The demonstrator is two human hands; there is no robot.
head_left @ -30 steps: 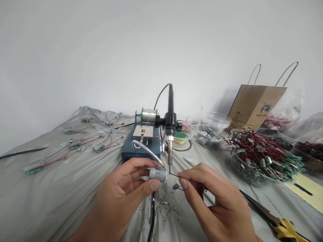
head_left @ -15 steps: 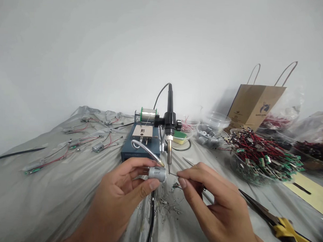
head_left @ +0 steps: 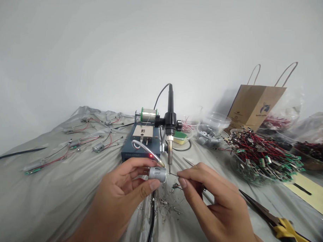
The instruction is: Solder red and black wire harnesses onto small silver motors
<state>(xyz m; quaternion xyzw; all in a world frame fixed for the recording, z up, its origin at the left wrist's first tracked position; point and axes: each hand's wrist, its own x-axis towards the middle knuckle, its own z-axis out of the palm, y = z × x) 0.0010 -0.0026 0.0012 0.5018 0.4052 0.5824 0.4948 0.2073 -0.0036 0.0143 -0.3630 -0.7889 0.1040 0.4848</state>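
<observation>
A small silver electric motor (head_left: 157,174) is pinched between the thumb and fingers of my left hand (head_left: 121,197), lying on its side. My right hand (head_left: 217,204) grips a thin dark wire (head_left: 173,174) between thumb and forefinger, its end at the tip of the soldering iron (head_left: 170,156). The iron hangs upright in a black clamp, point down, just right of the motor. The flexible metal solder guide tube (head_left: 150,150) ends right above the motor. Below the wire shows a small green circuit board (head_left: 175,186). A pointed metal tool (head_left: 188,161) sticks out behind my right hand.
A blue solder feeder (head_left: 127,144) carries a solder spool (head_left: 149,115). Wired motors (head_left: 99,146) lie at left. On the right are a tub of wired boards (head_left: 263,160), a tub of motors (head_left: 210,135), a paper bag (head_left: 254,106) and yellow-handled pliers (head_left: 283,227).
A red light now glows on the front of the blue solder feeder. Both hands, the motor and the wire have stayed almost still.
</observation>
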